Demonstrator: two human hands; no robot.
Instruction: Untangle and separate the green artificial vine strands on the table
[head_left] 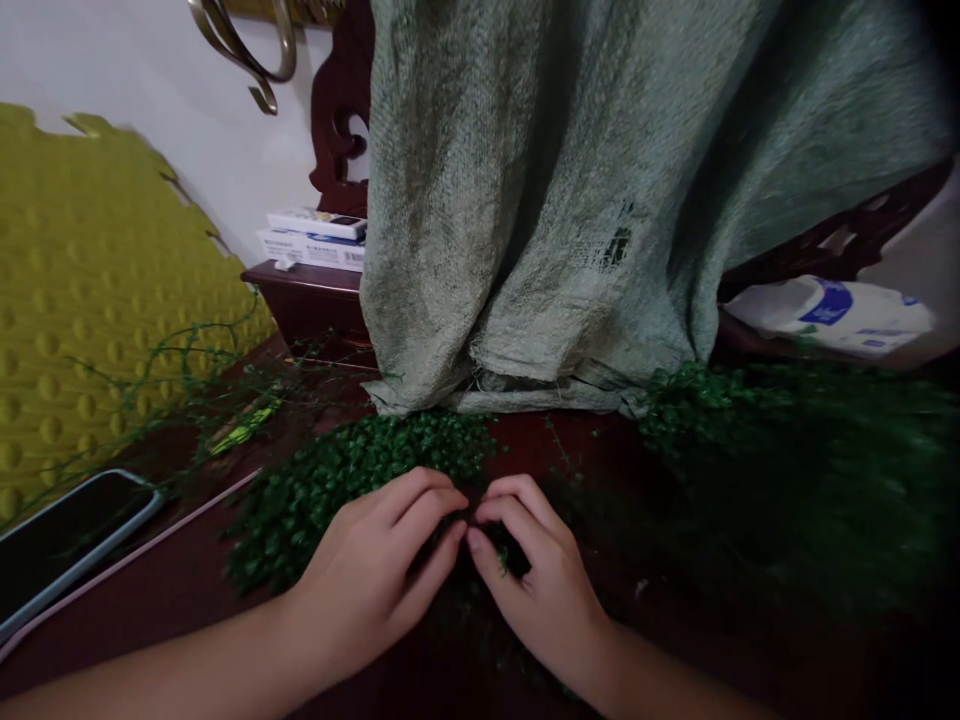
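My left hand and my right hand meet low in the middle of the head view, each with thumb and fingers pinched together. A green plant sprig shows inside the curl of my right hand. What my left fingertips pinch is hidden. Just behind my left hand lies a heap of small-leaved green plants. A larger, blurred heap of greenery spreads to the right of my right hand.
A woven grey-green sack hangs behind the dark red table. At the left are a phone, a pink cord and loose thin stems. White boxes and a tissue pack stand farther back.
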